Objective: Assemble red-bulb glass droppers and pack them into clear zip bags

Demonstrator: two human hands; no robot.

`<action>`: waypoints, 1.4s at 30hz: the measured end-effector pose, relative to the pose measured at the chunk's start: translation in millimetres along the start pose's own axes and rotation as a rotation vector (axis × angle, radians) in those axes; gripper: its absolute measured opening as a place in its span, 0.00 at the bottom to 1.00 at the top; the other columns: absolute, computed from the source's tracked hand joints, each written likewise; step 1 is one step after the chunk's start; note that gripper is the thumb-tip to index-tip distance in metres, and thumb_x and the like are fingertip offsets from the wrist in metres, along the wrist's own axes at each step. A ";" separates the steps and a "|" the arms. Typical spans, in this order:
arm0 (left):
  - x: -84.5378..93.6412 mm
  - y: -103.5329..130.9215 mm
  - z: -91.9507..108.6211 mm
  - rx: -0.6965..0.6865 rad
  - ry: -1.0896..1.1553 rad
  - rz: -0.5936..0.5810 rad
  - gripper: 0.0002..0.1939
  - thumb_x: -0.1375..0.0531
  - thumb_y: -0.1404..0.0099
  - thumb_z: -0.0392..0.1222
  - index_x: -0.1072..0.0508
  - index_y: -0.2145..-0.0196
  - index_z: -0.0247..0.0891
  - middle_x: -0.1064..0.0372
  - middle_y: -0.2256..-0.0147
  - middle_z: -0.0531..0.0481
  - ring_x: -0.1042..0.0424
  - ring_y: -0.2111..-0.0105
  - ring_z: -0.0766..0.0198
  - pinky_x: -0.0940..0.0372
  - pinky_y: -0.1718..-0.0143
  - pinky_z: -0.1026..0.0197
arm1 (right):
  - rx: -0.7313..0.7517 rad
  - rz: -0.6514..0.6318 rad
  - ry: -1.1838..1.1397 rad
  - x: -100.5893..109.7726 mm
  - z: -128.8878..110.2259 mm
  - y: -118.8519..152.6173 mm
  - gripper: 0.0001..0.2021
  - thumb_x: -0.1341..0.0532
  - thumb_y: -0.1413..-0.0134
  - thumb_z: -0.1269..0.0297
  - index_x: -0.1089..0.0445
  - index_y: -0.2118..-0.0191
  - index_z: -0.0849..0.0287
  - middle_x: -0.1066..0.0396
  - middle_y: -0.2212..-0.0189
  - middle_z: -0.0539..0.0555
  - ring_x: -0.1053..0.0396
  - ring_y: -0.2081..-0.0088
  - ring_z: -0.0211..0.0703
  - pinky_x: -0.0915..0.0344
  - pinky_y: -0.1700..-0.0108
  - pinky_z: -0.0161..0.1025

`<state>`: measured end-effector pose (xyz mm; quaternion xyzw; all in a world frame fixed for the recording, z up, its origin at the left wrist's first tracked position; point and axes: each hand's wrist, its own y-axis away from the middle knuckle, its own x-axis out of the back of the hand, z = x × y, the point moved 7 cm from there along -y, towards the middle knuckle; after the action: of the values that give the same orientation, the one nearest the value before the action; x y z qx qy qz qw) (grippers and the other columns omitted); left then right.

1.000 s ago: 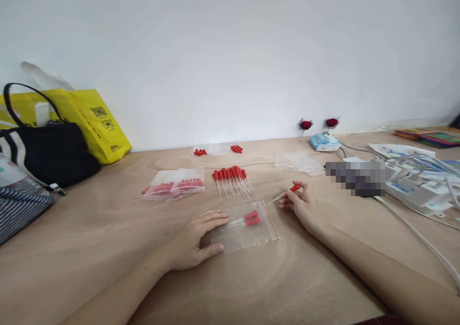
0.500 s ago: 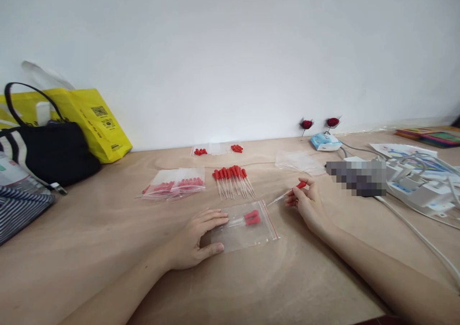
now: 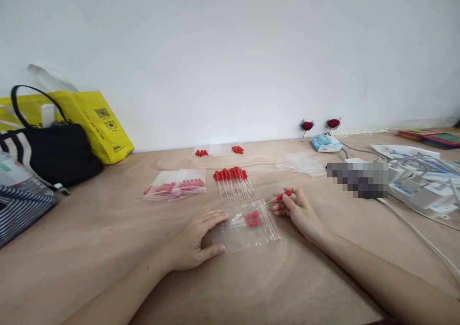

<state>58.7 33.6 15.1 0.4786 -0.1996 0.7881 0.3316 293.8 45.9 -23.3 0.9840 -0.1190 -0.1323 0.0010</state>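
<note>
A clear zip bag point(image 3: 244, 238) lies flat on the table with two red-bulbed droppers point(image 3: 253, 214) inside. My left hand point(image 3: 196, 238) rests on the bag's left end, its fingers stretched out and its thumb spread apart. Between the thumb and fingers of my right hand point(image 3: 302, 214) is a glass dropper point(image 3: 286, 194), pinched at its red rubber bulb. The thin tip of that dropper points left and reaches the bag's right edge, near its upper corner; whether it is inside the mouth I cannot tell. Beyond the bag lies a row of several loose droppers point(image 3: 234, 179), bulbs pointing away.
Filled zip bags point(image 3: 179, 183) are stacked left of the row. Small red bulbs point(image 3: 237, 149) lie by the wall. Flat clear bags point(image 3: 298, 163), a tissue pack point(image 3: 326, 143) and white power strips with cables point(image 3: 426, 195) are right. A black bag point(image 3: 64, 150) and yellow bag point(image 3: 111, 133) stand left.
My right hand has moved left with the dropper, bringing its tip to the bag's right edge. My left hand stays on the bag.
</note>
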 end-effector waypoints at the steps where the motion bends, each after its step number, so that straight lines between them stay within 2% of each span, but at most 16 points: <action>1: 0.2 0.3 -0.2 0.000 0.009 0.005 0.27 0.45 0.42 0.51 0.43 0.45 0.44 0.44 0.45 0.47 0.47 0.44 0.52 0.53 0.44 0.45 | 0.008 -0.030 0.028 -1.5 0.4 0.0 0.23 0.37 0.63 0.50 0.47 0.65 0.55 0.32 0.76 0.46 0.34 0.77 0.35 0.37 0.74 0.35; 4: 0.4 0.5 -0.7 -0.004 0.020 0.005 0.28 0.45 0.41 0.52 0.43 0.45 0.44 0.45 0.44 0.47 0.48 0.44 0.51 0.53 0.44 0.45 | 0.043 -0.124 0.188 -4.9 0.8 -1.7 0.19 0.36 0.64 0.52 0.39 0.68 0.58 0.34 0.78 0.46 0.38 0.78 0.32 0.42 0.77 0.32; 7: -0.4 0.1 -1.3 0.000 0.006 -0.014 0.28 0.46 0.41 0.52 0.44 0.45 0.43 0.46 0.44 0.46 0.49 0.43 0.51 0.53 0.44 0.44 | 0.079 -0.238 0.337 -10.4 1.3 -2.9 0.16 0.35 0.64 0.55 0.32 0.69 0.61 0.34 0.79 0.47 0.39 0.78 0.33 0.42 0.74 0.33; 12: 0.3 -0.8 0.3 -0.010 -0.005 -0.008 0.28 0.46 0.41 0.51 0.44 0.45 0.42 0.45 0.45 0.46 0.48 0.44 0.51 0.53 0.44 0.44 | 0.099 -0.404 0.372 -21.7 4.0 -1.5 0.17 0.38 0.58 0.55 0.32 0.61 0.59 0.28 0.71 0.51 0.33 0.70 0.38 0.38 0.65 0.37; 15: 0.3 -0.9 1.5 -0.030 -0.014 -0.001 0.27 0.46 0.41 0.51 0.44 0.45 0.43 0.44 0.45 0.46 0.47 0.44 0.52 0.53 0.44 0.44 | 0.128 -0.424 0.407 -23.9 4.9 -3.8 0.15 0.38 0.57 0.54 0.32 0.65 0.59 0.28 0.69 0.52 0.32 0.68 0.39 0.37 0.64 0.37; 19: -0.1 -0.8 1.3 -0.055 -0.010 0.010 0.27 0.45 0.41 0.51 0.44 0.45 0.45 0.44 0.45 0.48 0.47 0.44 0.53 0.53 0.44 0.45 | 0.159 -0.437 0.522 -28.1 8.3 -8.4 0.14 0.38 0.58 0.54 0.29 0.70 0.60 0.28 0.73 0.52 0.33 0.73 0.38 0.37 0.69 0.35; 23: -0.8 -0.9 0.1 -0.048 0.000 0.012 0.26 0.45 0.41 0.51 0.43 0.46 0.44 0.43 0.45 0.48 0.47 0.44 0.53 0.54 0.43 0.45 | 0.183 -0.465 0.567 -38.9 8.5 -7.1 0.14 0.42 0.53 0.55 0.27 0.69 0.60 0.28 0.71 0.53 0.32 0.70 0.40 0.36 0.68 0.37; 27: -1.7 -0.9 0.6 -0.048 -0.016 0.006 0.26 0.45 0.41 0.50 0.42 0.46 0.43 0.43 0.45 0.47 0.47 0.44 0.54 0.54 0.43 0.45 | 0.288 -0.429 0.834 -42.5 -0.6 -2.0 0.12 0.45 0.49 0.59 0.26 0.66 0.55 0.28 0.68 0.53 0.33 0.66 0.42 0.38 0.66 0.37; 29: -2.1 -1.0 0.8 -0.053 -0.015 0.001 0.26 0.45 0.41 0.50 0.42 0.46 0.43 0.43 0.45 0.47 0.47 0.44 0.54 0.54 0.43 0.45 | 0.327 -0.519 0.870 -44.7 -3.5 -0.5 0.12 0.47 0.48 0.60 0.26 0.67 0.56 0.29 0.68 0.52 0.34 0.64 0.42 0.39 0.63 0.37; 31: -2.0 -1.3 1.4 -0.068 -0.005 0.001 0.26 0.45 0.41 0.50 0.42 0.46 0.43 0.43 0.45 0.47 0.47 0.44 0.54 0.54 0.43 0.45 | 0.285 -0.579 0.786 -42.4 -5.2 -7.0 0.13 0.47 0.48 0.60 0.27 0.69 0.59 0.29 0.71 0.52 0.34 0.66 0.40 0.38 0.64 0.36; 33: -1.9 -1.9 1.3 -0.071 0.003 -0.001 0.26 0.45 0.41 0.50 0.42 0.46 0.43 0.43 0.45 0.47 0.47 0.44 0.54 0.55 0.43 0.46 | 0.189 -0.481 0.715 -33.8 -7.7 -25.9 0.12 0.45 0.51 0.59 0.29 0.72 0.61 0.30 0.75 0.51 0.34 0.71 0.37 0.38 0.68 0.33; 36: -1.7 -2.4 0.6 -0.057 0.015 -0.005 0.26 0.45 0.41 0.50 0.41 0.46 0.42 0.43 0.45 0.47 0.47 0.44 0.54 0.55 0.43 0.46 | 0.043 -0.205 0.743 -24.0 -10.6 -62.3 0.07 0.41 0.56 0.62 0.34 0.76 0.60 0.34 0.81 0.48 0.39 0.79 0.33 0.42 0.78 0.30; 39: -0.9 -1.8 1.5 -0.068 0.031 0.001 0.25 0.45 0.41 0.50 0.41 0.47 0.43 0.43 0.45 0.47 0.47 0.44 0.54 0.55 0.43 0.46 | -0.010 -0.155 0.767 -40.6 -7.9 -92.4 0.05 0.39 0.60 0.64 0.35 0.77 0.60 0.37 0.85 0.47 0.41 0.83 0.32 0.45 0.82 0.30; 42: -2.1 -0.6 0.7 -0.081 0.030 -0.008 0.25 0.45 0.40 0.50 0.42 0.46 0.44 0.43 0.45 0.48 0.46 0.44 0.55 0.57 0.42 0.46 | -0.025 -0.148 0.808 -58.6 0.2 -114.3 0.08 0.36 0.68 0.67 0.37 0.83 0.59 0.42 0.91 0.47 0.43 0.86 0.34 0.49 0.86 0.31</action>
<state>60.3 32.9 13.5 0.4538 -0.2245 0.7850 0.3571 265.6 170.7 -12.1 0.9627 -0.0362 0.2635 0.0500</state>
